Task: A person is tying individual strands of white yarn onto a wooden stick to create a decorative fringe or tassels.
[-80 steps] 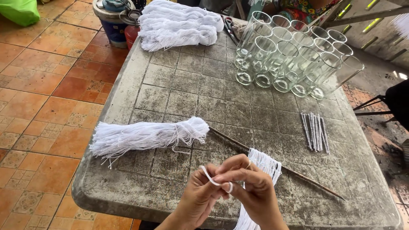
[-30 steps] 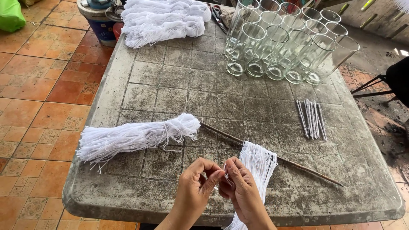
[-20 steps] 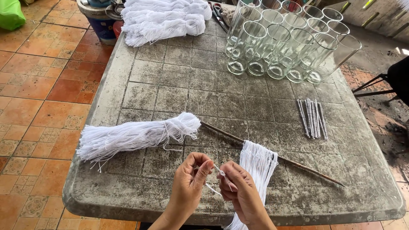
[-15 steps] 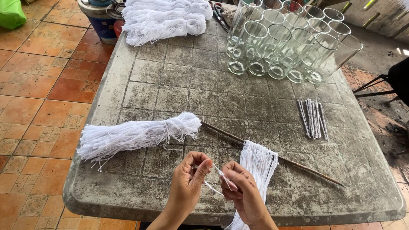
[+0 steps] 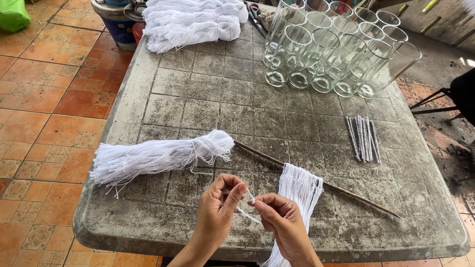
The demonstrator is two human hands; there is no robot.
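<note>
Nearest, the left hand and right hand each pinch an end of a short white string just above the table edge. Light and limp (it likely slips unless pinched near its ends), it sags between the fingertips. Beyond lie the hanging strands on a thin stick, then a loose bundle, and farthest the glasses. Since a second ago, the hands have drawn slightly apart.

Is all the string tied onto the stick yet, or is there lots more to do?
Some is done: a fringe of white strings hangs from the stick. The left hand and right hand hold one strand between them. Lots remains: a loose bundle beside them, more bundles at the far end.
</note>
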